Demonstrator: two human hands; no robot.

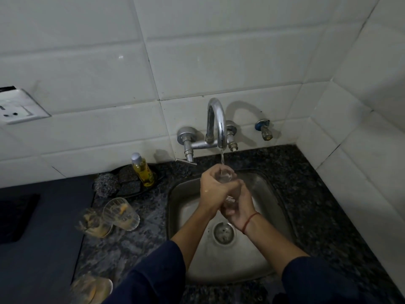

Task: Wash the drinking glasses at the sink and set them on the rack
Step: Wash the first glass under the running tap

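Observation:
A clear drinking glass (224, 175) is held over the steel sink (186, 194) with its mouth under the chrome tap (217, 123). Water runs from the spout into it. My left hand (213, 189) grips the glass around its upper part. My right hand (237, 207) holds it around the base. Three dirty glasses with orange residue stand on the counter to the left: one (121, 213) nearest the sink, one (93, 223) beside it, and one (91, 288) at the bottom edge. No rack is in view.
A yellow dish-soap bottle (143, 171) and steel scrubbers (107, 186) sit on a dark tray behind the glasses. A dark mat (15, 218) lies far left. A wall socket (18, 106) is on the tiles. The sink drain (223, 233) shows below my wrists.

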